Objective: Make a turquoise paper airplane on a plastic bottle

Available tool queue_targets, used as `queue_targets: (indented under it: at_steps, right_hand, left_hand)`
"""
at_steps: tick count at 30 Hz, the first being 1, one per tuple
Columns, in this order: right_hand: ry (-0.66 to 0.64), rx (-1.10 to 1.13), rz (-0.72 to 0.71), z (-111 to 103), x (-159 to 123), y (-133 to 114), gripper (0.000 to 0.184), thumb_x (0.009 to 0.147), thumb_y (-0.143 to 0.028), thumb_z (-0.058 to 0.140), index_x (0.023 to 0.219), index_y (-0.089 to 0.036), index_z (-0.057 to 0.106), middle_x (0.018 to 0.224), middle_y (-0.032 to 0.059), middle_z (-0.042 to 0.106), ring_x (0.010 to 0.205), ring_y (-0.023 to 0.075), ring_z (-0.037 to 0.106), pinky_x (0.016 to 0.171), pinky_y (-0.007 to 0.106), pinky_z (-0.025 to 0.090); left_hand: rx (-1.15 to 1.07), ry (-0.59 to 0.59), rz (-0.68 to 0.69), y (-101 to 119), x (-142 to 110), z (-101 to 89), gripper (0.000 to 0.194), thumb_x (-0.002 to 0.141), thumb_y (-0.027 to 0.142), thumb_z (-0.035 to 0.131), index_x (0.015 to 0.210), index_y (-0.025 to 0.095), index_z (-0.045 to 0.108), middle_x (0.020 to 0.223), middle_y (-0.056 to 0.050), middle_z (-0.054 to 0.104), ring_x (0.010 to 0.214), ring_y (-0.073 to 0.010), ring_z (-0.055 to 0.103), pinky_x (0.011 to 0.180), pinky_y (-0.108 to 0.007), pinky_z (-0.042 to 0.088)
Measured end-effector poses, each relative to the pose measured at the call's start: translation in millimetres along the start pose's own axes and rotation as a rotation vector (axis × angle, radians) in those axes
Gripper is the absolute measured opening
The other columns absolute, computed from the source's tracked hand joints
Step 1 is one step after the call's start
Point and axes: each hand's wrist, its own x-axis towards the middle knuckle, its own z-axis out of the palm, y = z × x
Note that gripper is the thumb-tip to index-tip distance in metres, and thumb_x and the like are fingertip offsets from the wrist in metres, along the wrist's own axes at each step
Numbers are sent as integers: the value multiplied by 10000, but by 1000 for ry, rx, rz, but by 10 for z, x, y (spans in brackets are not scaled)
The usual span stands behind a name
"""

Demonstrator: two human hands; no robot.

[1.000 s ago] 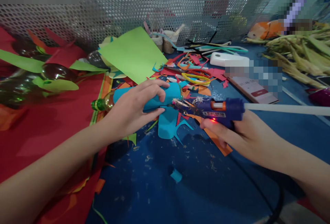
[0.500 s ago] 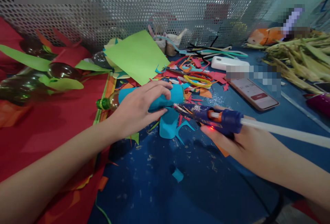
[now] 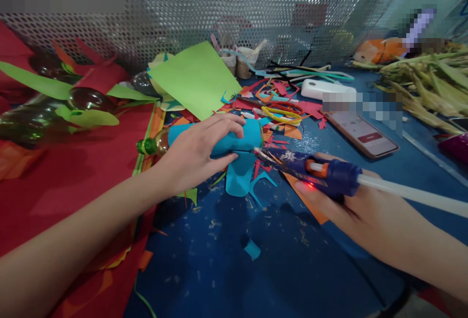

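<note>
My left hand point(image 3: 204, 149) is wrapped over a plastic bottle point(image 3: 161, 142) lying on its side, its green cap pointing left. Blue paper point(image 3: 250, 134) covers the bottle's body, and my thumb presses near the paper's lower edge. A blue paper flap point(image 3: 238, 179) with a rounded end sticks out below the bottle. In my right hand point(image 3: 351, 206) is a dark blue glue gun point(image 3: 310, 168) with a red light lit. Its nozzle points left, close to the right end of the paper's edge. A long white glue stick point(image 3: 409, 193) runs out of its back.
Red paper point(image 3: 73, 186) covers the left side, with decorated bottles point(image 3: 87, 98) on it. Behind my hands lie a green sheet point(image 3: 195, 79), paper scraps and scissors with yellow-red handles point(image 3: 281, 113). A phone point(image 3: 361, 132) and dried husks point(image 3: 427, 74) are at the right.
The glue gun's nozzle has moved right along the paper's edge, toward the bottle's base, and its back end has tipped lower. My left hand keeps its grip on the bottle.
</note>
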Motion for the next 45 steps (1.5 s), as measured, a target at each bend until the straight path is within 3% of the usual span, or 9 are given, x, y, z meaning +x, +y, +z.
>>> queue_targets:
  at_steps: [10,15,22,28,34,45]
  right_hand:
    - [11,-16,6,-45,-27,-5,269,938,-396,370,854,-226,560,790,87,705,652,266,696,479,345,548]
    - [-8,-24,-55,-28,-14,2,264,953,-389,362,862,-232,554,830,85,680,677,251,681,527,345,539]
    - [71,-40,-204,11,77,-48,280,985,-349,329,760,-249,462,776,55,641,703,214,666,551,300,513]
    - [79,-29,-196,43,57,-12,211,981,-356,363,843,-236,468,754,22,601,681,178,656,412,258,429]
    - [98,-54,-174,37,0,19,264,980,-387,351,825,-238,505,694,-9,555,557,163,609,449,275,463]
    - [180,-125,-227,66,-31,65,287,996,-375,303,872,-222,511,739,19,597,620,180,648,501,276,494]
  left_hand:
    - [2,11,15,-15,-7,3,168,831,223,570,989,200,518,1226,-81,597,1155,-226,555,976,-393,441]
    - [-8,8,10,-4,4,2,186,829,225,572,1002,189,515,1237,-97,593,1166,-235,549,981,-397,439]
    - [-24,11,6,7,-4,-3,188,839,234,553,1016,212,495,1251,-83,588,1188,-237,536,986,-414,435]
    - [-24,16,11,3,0,5,199,834,228,561,1020,191,502,1245,-92,592,1191,-236,534,992,-392,430]
    - [-16,6,-3,14,7,-9,211,831,221,575,1029,191,508,1253,-89,588,1195,-225,530,1005,-387,415]
    - [2,4,2,-22,0,3,220,830,220,580,1036,185,513,1260,-94,586,1188,-234,537,995,-389,425]
